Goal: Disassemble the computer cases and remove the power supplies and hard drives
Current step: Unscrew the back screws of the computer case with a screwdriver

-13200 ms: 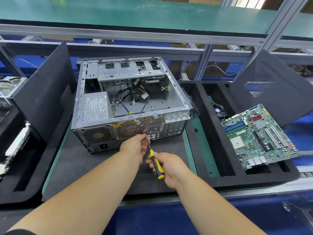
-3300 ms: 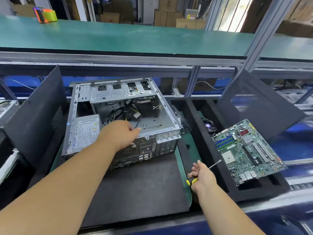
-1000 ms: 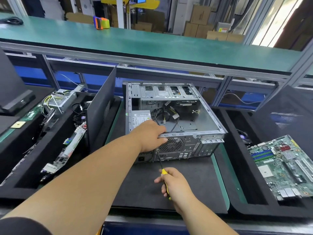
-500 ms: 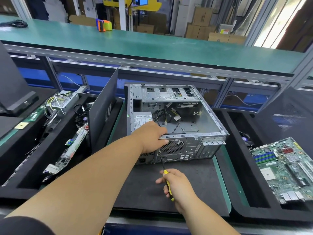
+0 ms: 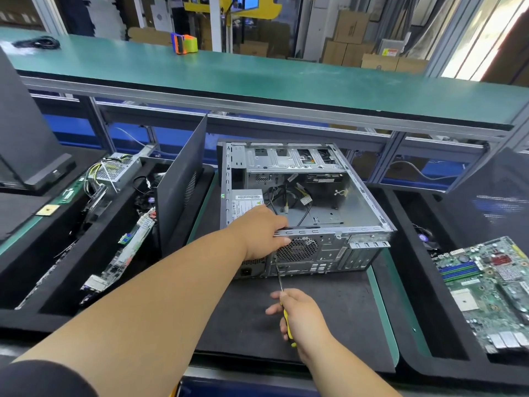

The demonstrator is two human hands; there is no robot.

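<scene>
Lying on its side on a dark foam mat (image 5: 315,316), the open grey metal computer case (image 5: 309,207) faces the person with its rear panel. The left hand (image 5: 262,234) rests over the top rear edge of the case, fingers curled down onto the rim beside the round fan grille (image 5: 297,249), and it hides part of the silver power supply with a white label (image 5: 246,203) that sits in the case's near-left corner. The right hand (image 5: 305,318) grips a yellow-and-black-handled screwdriver (image 5: 282,293), whose thin shaft points up to the rear panel just under the left hand; its tip seems to touch the panel, though the hand's shadow makes that hard to tell. Loose black and yellow cables (image 5: 292,197) lie inside the case. A black side panel (image 5: 183,184) stands upright just left of the mat, with a black tray of removed parts (image 5: 108,224) beyond it. To the right, a green motherboard (image 5: 489,290) lies in another black tray.
</scene>
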